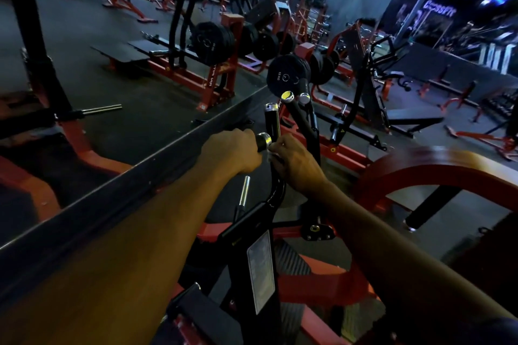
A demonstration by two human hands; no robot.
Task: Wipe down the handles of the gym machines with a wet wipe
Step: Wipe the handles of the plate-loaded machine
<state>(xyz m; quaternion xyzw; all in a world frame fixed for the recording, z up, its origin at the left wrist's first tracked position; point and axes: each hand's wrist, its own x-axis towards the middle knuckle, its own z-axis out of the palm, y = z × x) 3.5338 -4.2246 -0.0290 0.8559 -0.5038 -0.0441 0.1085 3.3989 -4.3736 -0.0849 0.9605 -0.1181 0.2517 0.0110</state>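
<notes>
A black machine handle [263,140] with a chrome end cap sticks out sideways from a black curved arm [276,193]. My left hand [232,151] is wrapped around this handle, just left of the cap. My right hand [294,161] grips the arm right beside it, with a bit of white wet wipe [272,154] showing under the fingers. An upright black handle [271,120] with a chrome top rises just behind my hands. Two more chrome-capped handles [294,99] stand further back.
A large wall mirror [112,78] runs along the left, its dark frame edge passing under my left forearm. A red curved machine frame [420,173] sits to the right. Racks of black weight plates [288,73] and red benches fill the floor beyond.
</notes>
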